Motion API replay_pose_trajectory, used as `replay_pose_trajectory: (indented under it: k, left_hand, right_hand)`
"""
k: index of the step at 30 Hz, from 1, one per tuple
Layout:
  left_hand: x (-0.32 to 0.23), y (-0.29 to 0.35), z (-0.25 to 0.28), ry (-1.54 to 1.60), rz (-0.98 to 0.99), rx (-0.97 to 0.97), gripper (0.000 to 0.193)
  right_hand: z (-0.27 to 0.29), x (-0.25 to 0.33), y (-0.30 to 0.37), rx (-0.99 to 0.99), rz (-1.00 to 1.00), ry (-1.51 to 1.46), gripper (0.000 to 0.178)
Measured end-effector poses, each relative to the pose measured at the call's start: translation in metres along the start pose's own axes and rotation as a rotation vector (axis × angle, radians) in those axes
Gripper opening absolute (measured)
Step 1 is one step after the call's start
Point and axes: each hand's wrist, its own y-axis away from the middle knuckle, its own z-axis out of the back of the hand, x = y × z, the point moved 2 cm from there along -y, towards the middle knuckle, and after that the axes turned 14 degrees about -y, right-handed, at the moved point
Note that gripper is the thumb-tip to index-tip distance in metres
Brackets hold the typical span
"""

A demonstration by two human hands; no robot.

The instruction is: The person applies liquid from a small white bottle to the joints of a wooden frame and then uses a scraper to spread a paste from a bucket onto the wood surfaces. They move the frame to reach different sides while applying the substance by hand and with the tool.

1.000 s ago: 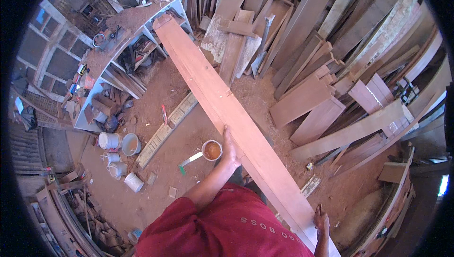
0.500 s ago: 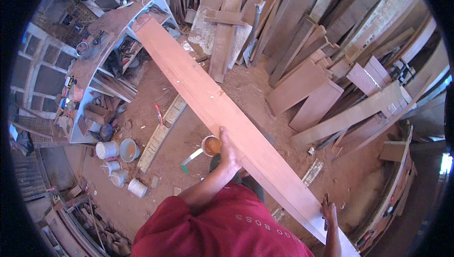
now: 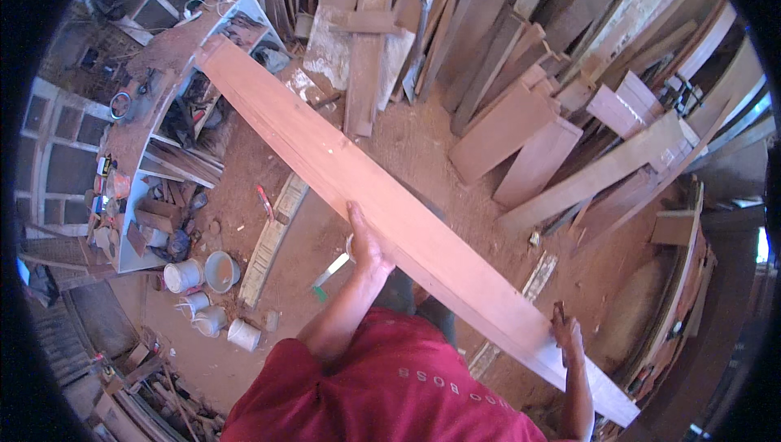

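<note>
A long, pale reddish-brown wooden board (image 3: 325, 153) stretches diagonally across the view, from the workbench at the far left to the lower right in front of me. My left hand (image 3: 370, 248) is closed on its near edge around the middle, the thumb lying along the top face. Across the right part of the board reaches my right arm. My right hand (image 3: 567, 334) grips the board's far edge near its right end, and the fingers there are partly hidden. A white-rimmed container beside my left hand is mostly covered by it.
A dusty workbench (image 3: 167, 76) with tools and scraps curves along the left. Several pails, one a grey bucket (image 3: 221, 271), stand on the floor beside a worn wooden batten (image 3: 275, 238). Planks and panels (image 3: 504, 137) lean at the back and right. A red-handled tool (image 3: 265, 201) lies near the batten.
The board has shifted left in view, and more of its right end shows. My left hand has moved left and up with it, now covering most of the container. Both hands keep hold.
</note>
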Motion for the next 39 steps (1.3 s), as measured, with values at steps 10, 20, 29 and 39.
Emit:
replay_pose_trajectory:
  k: [10,20,29,39]
  left_hand:
    - [-0.014,-0.015,0.013,-0.062,0.008,-0.017,0.094]
    - [-0.002,-0.029,0.020,-0.142,0.027,0.051,0.092]
    - [-0.007,0.001,0.013,-0.273,0.026,0.040,0.089]
    - [0.028,0.023,0.080,-0.538,-0.107,0.117,0.089]
  right_hand:
    - [-0.011,0.015,-0.016,-0.059,0.038,0.080,0.069]
    - [0.006,0.052,-0.016,-0.099,0.053,0.071,0.059]
    - [0.000,0.011,-0.006,-0.189,0.210,-0.149,0.051]
    - [0.006,-0.104,0.173,-0.559,0.214,-1.228,0.035]
